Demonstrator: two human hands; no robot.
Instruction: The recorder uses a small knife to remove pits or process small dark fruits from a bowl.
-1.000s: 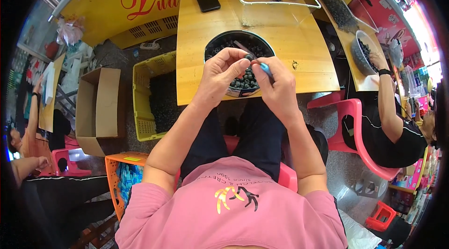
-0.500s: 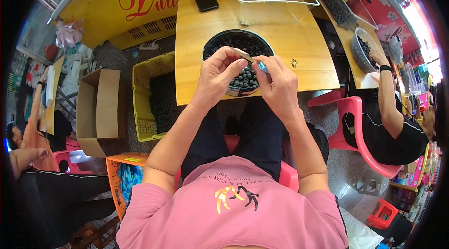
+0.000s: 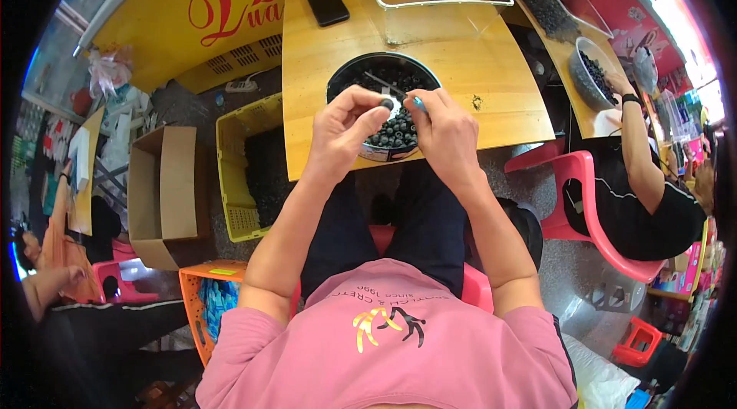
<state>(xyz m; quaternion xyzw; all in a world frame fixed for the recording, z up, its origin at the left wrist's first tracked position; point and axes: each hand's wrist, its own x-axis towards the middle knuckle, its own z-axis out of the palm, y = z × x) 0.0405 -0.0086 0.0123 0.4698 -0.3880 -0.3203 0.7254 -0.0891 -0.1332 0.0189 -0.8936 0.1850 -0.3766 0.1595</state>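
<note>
Just above the round tin [image 3: 343,71] at the table's near edge, my two hands work close together. Between thumb and fingertips, my left hand [image 3: 335,132] pinches a small dark round bead [image 3: 386,104]. My right hand [image 3: 449,131] is closed on a small knife [image 3: 382,83]. Its thin blade points up and to the left over the tin, and a bit of blue shows at the grip. Many loose dark beads [image 3: 398,129] lie in the tin below, partly covered by my hands.
A black phone [image 3: 328,6] and a clear box [image 3: 399,4] with dark beads stand farther back on the table [image 3: 507,79]. Left are a yellow crate [image 3: 230,167], cardboard box [image 3: 178,186] and orange crate [image 3: 190,290]. At right, a co-worker's hand [image 3: 616,86] reaches into a bowl [image 3: 576,75].
My hands have drawn slightly apart and shifted a little left. The blade, which lay against my left fingertips, now points away over the tin, and the bead in my left hand shows.
</note>
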